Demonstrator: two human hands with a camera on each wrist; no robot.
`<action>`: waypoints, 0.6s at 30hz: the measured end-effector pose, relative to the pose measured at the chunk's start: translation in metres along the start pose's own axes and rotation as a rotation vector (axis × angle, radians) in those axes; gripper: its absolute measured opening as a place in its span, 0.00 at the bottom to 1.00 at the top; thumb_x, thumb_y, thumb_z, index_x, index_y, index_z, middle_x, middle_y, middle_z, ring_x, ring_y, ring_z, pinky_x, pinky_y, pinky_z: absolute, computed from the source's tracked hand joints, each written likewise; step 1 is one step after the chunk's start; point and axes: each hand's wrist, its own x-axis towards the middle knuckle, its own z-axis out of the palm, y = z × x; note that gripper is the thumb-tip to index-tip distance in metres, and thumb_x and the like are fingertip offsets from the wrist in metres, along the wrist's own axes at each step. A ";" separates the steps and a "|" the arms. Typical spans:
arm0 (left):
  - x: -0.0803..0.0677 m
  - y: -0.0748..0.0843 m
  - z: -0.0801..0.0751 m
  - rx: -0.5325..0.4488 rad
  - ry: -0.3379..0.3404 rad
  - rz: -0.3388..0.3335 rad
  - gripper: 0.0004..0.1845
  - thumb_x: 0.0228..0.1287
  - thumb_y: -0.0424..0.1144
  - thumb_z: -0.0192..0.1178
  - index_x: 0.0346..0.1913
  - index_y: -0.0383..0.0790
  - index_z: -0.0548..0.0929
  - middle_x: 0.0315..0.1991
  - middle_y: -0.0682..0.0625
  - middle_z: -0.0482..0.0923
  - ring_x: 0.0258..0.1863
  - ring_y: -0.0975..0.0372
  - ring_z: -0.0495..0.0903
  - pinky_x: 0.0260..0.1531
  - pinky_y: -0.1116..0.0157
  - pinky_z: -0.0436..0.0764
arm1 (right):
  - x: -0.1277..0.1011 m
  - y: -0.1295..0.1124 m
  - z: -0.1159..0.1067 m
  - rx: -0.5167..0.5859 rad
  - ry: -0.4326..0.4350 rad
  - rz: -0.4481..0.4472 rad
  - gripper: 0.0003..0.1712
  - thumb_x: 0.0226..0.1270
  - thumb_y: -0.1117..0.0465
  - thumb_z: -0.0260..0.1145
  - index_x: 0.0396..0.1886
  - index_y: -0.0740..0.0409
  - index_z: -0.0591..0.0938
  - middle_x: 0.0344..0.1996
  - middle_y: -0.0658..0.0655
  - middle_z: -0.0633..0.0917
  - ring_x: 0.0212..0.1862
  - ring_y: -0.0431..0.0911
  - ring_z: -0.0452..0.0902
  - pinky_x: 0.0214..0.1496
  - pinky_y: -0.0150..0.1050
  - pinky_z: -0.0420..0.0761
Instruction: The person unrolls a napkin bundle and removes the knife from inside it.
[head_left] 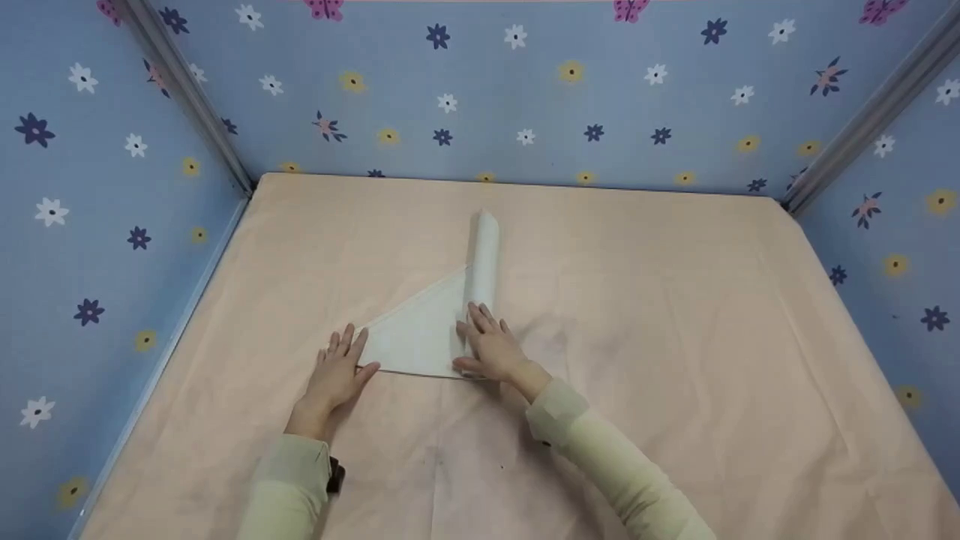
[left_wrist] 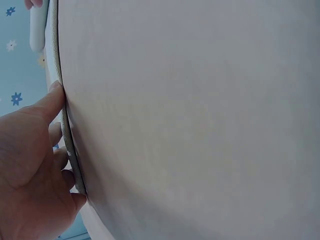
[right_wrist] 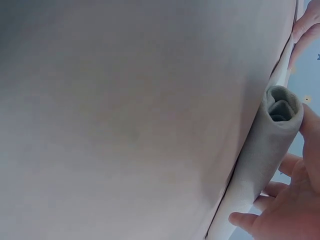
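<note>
A pale cloth is lying on the table, its flat part spreading left of the roll. Left of the roll, the left hand is resting straight-fingered on the cloth's corner; the right hand, fingers loosely extended, is touching the roll's near end, gripping nothing.

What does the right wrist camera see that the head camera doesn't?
Only the right wrist view looks into the open end of the pale roll, showing folded layers inside. Only the head view shows the left sleeve, the right sleeve and a grey corner post. Both share the roll, the left hand, the right hand, the peach table cover and the blue flowered wall.
</note>
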 end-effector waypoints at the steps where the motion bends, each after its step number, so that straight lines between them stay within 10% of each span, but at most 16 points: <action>1: 0.000 0.000 0.000 0.002 0.002 0.001 0.34 0.65 0.49 0.47 0.66 0.32 0.53 0.67 0.33 0.43 0.64 0.38 0.40 0.58 0.41 0.43 | -0.001 0.001 0.000 0.001 0.003 -0.002 0.39 0.59 0.42 0.57 0.65 0.57 0.62 0.68 0.60 0.45 0.68 0.52 0.35 0.63 0.57 0.51; 18: 0.000 -0.001 0.000 0.001 0.001 0.004 0.34 0.65 0.49 0.48 0.66 0.32 0.52 0.67 0.33 0.42 0.64 0.39 0.39 0.58 0.40 0.43 | -0.012 0.014 -0.006 0.025 0.036 -0.036 0.36 0.59 0.42 0.58 0.63 0.55 0.65 0.68 0.60 0.48 0.68 0.53 0.40 0.62 0.56 0.54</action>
